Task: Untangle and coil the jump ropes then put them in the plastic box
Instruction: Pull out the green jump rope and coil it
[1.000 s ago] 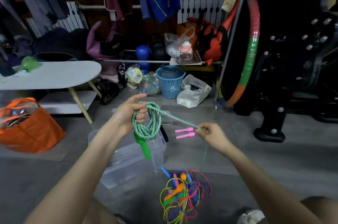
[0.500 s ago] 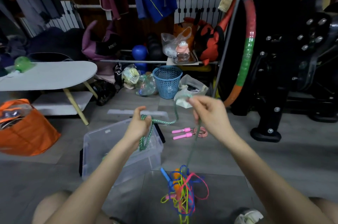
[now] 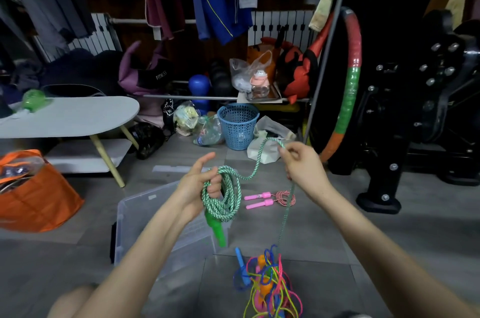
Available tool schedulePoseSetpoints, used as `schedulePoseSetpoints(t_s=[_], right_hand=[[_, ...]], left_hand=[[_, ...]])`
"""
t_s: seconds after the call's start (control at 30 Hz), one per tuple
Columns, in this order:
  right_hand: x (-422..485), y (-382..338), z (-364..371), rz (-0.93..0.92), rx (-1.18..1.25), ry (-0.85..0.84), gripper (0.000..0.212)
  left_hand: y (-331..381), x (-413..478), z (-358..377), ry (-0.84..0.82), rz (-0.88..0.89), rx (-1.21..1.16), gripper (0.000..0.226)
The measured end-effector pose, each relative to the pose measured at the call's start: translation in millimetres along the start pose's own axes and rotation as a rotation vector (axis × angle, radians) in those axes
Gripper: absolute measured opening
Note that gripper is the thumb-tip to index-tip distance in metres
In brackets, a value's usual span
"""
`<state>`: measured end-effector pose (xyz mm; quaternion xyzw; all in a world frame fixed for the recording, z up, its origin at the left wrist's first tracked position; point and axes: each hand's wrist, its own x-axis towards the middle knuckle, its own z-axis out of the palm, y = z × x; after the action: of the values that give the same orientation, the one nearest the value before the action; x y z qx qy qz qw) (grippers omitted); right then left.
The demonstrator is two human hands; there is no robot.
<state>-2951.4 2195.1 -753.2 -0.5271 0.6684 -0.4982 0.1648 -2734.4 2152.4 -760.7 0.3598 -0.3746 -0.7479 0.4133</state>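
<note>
L hand holds the coil of the green/white braided rope: fingers curled thru the loops, thumb sticking up and fwd. Several loops hang off those fingers, and the rope's green handle dangles below the coil, tip pointing down over the near-right corner of the plastic box. R hand is up and to the right, well apart from L, pinching the same rope btwn thumb and fingertips, other fingers curled in. The strand runs from the coil up to the R pinch w/ some slack, bends over the fingers, then drops straight down to the tangle of ropes on the floor. The tangle is a yellow/pink/blue/orange cord mix w/ a blue handle poking out on its left, just in front of the box. Box is clear plastic, open top, on the grey floor under the L forearm; can't tell what's inside. A pink-handled rope lies coiled on the floor to the right of the box, apart from both hands. Bkgd: blue basket, orange bag at left, white table, striped hoop leaning at right.
</note>
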Motion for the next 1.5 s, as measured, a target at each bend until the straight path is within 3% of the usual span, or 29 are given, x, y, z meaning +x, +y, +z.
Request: schedulePoseSetpoints(t_s=[0.17, 0.27, 0.33, 0.4, 0.47, 0.53, 0.57, 0.63, 0.7, 0.77, 0.93, 1.13, 1.3, 1.4, 1.5], right_hand=[[-30, 52, 16, 0.094, -0.075, -0.053, 0.017], [-55, 65, 25, 0.080, -0.434, -0.183, 0.023], [-70, 64, 31, 0.000, -0.735, -0.363, 0.028], [-84, 52, 40, -0.141, -0.820, -0.450, 0.028], [-98, 45, 50, -0.252, -0.937, -0.479, 0.057], [-93, 40, 61, -0.295, -0.905, -0.476, 0.078], [-91, 40, 66, -0.345, -0.895, -0.480, 0.074], [-91, 19, 66, -0.408, -0.893, -0.487, 0.047], [-86, 3, 65, -0.514, -0.700, -0.483, 0.016], [-78, -7, 64, -0.460, -0.536, -0.485, 0.032], [-57, -23, 56, -0.321, -0.147, -0.493, 0.012], [-42, -19, 52, -0.155, -0.002, -0.428, 0.004], [-41, -17, 48, -0.109, -0.053, -0.349, 0.003], [-41, -19, 43, -0.122, -0.112, -0.308, 0.005], [-40, -16, 41, -0.078, -0.024, -0.322, 0.015]], left_hand=[[17, 0, -12, -0.017, -0.055, -0.281, 0.035], [24, 3, -22, 0.027, -0.055, -0.385, 0.029], [26, 6, -28, 0.069, -0.047, -0.410, 0.028], [23, 8, -32, 0.127, -0.021, -0.379, 0.027], [17, 10, -32, 0.199, 0.011, -0.301, 0.028], [9, 9, -29, 0.245, 0.036, -0.187, 0.029], [5, 9, -27, 0.258, 0.049, -0.126, 0.029], [-5, 6, -21, 0.269, 0.086, 0.005, 0.031], [-13, 3, -15, 0.270, 0.154, 0.169, 0.032], [-20, 1, -12, 0.261, 0.213, 0.321, 0.033], [-23, -5, -5, 0.159, 0.193, 0.523, 0.040], [-22, -12, 10, 0.072, 0.095, 0.437, 0.043], [-24, -16, 19, 0.001, 0.005, 0.350, 0.044], [-20, -16, 24, -0.025, -0.080, 0.221, 0.040], [-16, -18, 27, -0.034, -0.120, 0.215, 0.041]])
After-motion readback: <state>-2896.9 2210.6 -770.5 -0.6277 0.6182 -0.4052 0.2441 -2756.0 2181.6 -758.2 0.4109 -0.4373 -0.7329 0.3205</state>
